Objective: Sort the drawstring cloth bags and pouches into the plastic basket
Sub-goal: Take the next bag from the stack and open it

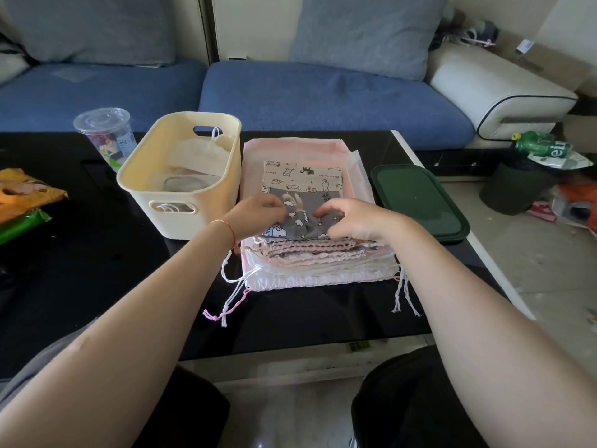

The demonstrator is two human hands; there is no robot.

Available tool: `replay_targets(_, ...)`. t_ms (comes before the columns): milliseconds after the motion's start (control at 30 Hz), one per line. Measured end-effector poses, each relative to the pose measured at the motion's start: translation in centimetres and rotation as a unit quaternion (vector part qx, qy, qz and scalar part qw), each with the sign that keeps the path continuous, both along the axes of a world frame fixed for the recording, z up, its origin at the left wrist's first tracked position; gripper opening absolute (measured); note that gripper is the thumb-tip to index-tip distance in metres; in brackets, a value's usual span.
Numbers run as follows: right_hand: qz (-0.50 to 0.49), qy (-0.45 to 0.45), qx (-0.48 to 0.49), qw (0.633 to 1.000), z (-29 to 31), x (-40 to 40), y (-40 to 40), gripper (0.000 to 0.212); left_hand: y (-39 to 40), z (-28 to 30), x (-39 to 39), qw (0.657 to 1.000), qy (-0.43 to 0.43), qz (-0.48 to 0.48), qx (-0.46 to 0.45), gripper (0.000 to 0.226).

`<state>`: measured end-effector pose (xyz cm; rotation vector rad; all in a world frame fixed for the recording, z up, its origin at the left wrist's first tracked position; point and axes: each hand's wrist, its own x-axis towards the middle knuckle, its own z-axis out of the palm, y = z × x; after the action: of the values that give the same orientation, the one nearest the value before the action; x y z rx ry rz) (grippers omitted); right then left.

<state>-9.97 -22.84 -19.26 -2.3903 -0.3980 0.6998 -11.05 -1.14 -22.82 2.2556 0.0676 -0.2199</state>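
An orange snack packet (22, 192) is lying at the far left of the black table (97, 270), with a green packet (22, 223) tucked just below it. Behind them, a clear plastic cup (105, 134) with a lid is standing near the table's back edge. Just beside the cup, the cream plastic basket (181, 176) is sitting with a few pale pouches (197, 153) already lying inside, a white cord poking up toward its handle slot.

Touching the basket's right side, a stack of drawstring bags (307, 253) is resting on the table, its cords trailing over the front. A cream bag with small animals (302, 174) is lying near the top, and a grey bag with unicorns (303, 218) is lying over it at the front. The left hand (258, 213) is pinching the grey bag's gathered top, its grip closed on the cloth; a thin bracelet (226, 229) is circling the wrist. The right hand (355, 221) is curling its fingers onto the same bag's right end, gripping it too.

Further right, a dark green lid (420, 202) is lying flat near the table's edge. Beyond the table, a dark bin (513, 189) is standing on the floor with a green bottle (542, 145) on top.
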Motion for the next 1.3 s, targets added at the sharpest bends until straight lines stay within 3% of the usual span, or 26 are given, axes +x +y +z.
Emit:
replay_targets(100, 0.015, -0.008, -0.043, 0.999, 0.1, 0.0, 0.2, 0.052, 0.5, 0.5, -0.4, 0.996, 0.049, -0.079, -0.010, 0.016)
replay_targets(200, 0.000, -0.027, -0.051, 0.998, 0.3, 0.2, 0.2, 0.035, 0.6, 0.3, -0.4, 0.991, 0.034, -0.116, 0.052, 0.020)
replay_targets(300, -0.052, -0.043, -0.036, 0.997, 0.0, 0.5, 0.2, 0.010, 0.5, 0.2, -0.1, 0.995, 0.012, -0.076, 0.057, 0.021)
replay_targets(433, -0.131, -0.070, 0.006, 0.989, -1.3, 1.7, 0.2, 0.042, 0.3, -0.1, 0.7, 0.998, -0.021, 0.051, -0.004, 0.030)
replay_targets(533, -0.174, -0.133, 0.008, 0.976, -2.3, 2.8, 0.8, 0.046, -0.1, -0.8, 1.6, 0.990, -0.016, 0.116, -0.074, 0.021)
replay_targets(667, -0.201, -0.172, -0.070, 0.962, -3.8, 4.3, 1.6, 0.037, -0.8, -1.9, 2.1, 0.985, -0.037, 0.142, -0.088, 0.032)
replay_targets(733, -0.204, -0.207, -0.133, 0.948, -4.3, 4.5, 2.1, 0.016, -0.9, -2.7, 2.2, 0.985, -0.053, 0.145, -0.072, 0.029)
replay_targets(800, -0.178, -0.255, -0.149, 0.939, -4.5, 4.8, 2.6, 0.028, -0.8, -3.4, 2.3, 0.985, -0.075, 0.146, -0.043, 0.026)
replay_targets(867, -0.112, -0.265, -0.103, 0.952, -4.1, 5.1, 3.5, 0.034, -0.6, -3.7, 2.4, 0.985, -0.091, 0.144, -0.025, 0.022)
replay_targets(967, -0.041, -0.179, -0.073, 0.980, -3.2, 5.7, 4.4, 0.040, -0.6, -3.7, 2.5, 0.987, -0.088, 0.130, -0.026, 0.022)
replay_targets(1100, 0.026, -0.121, -0.173, 0.977, -2.5, 7.2, 5.0, 0.041, -0.4, -3.8, 2.8, 0.990, -0.081, 0.116, -0.007, 0.020)
replay_targets(1300, 0.082, -0.102, -0.286, 0.949, -1.8, 8.5, 6.1, 0.018, -0.1, -4.2, 3.1, 0.991, -0.064, 0.117, -0.004, 0.019)
